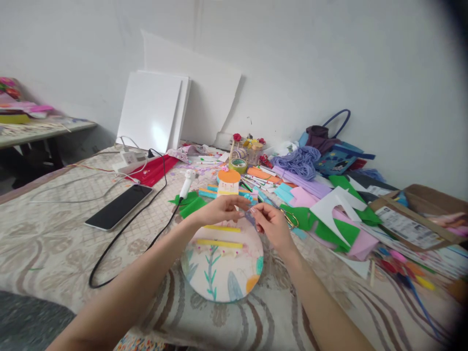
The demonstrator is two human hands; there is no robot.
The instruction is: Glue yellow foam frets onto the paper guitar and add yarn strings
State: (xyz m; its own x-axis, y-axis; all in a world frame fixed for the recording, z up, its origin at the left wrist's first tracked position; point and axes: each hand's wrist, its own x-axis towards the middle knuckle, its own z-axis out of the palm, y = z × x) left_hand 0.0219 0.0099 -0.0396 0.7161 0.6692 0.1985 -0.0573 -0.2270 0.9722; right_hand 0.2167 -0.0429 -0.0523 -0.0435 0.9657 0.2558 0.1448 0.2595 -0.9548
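Observation:
A round white disc point(219, 265) lies on the cloth, painted with blue-green plants and an orange patch, with two yellow strips across its upper part. Over its far edge, my left hand point(223, 209) is closed, thumb and fingers drawn together. Fingertips pinched, my right hand point(272, 224) is close beside it. Something small and bluish shows between the hands, too blurred to name. Just beyond them stands a small white piece with an orange round top point(228, 176). Gold-handled scissors point(290, 218) lie right of my right hand.
To the left are a white glue gun point(187, 184) with a black cord and a dark phone point(119, 207). Green tape point(238, 165), purple yarn point(298, 162), paper scraps point(334, 214) and a cardboard box point(417, 219) crowd the right. White boards point(149, 109) lean on the wall.

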